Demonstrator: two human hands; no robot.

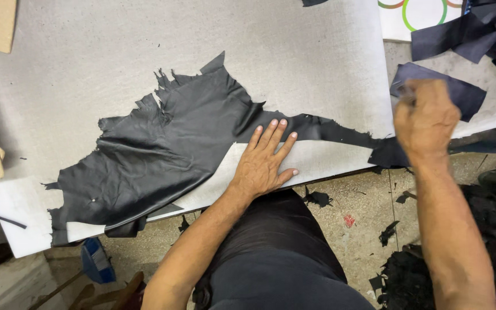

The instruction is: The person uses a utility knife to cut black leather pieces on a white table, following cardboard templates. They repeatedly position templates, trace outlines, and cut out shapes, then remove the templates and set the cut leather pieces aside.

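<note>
Left hand (pixel 264 162): fingers spread flat on black leather hide (pixel 162 149), white counter (pixel 294 51). Right hand (pixel 426 117): blurred, grip can't tell. Risk: hide's overhanging tail slips if left-hand pressure eases.

The right hand (pixel 426 117) is blurred, its grip unclear; the scraps (pixel 477 37) run off the top edge.

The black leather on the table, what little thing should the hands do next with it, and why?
Probably the right hand should come back to the black leather. It is lifted and blurred near the dark cut pieces, apart from the hide, while the left hand lies flat, pinning the hide's narrow part on the white cutting board. What the right hand holds cannot be told.
</note>
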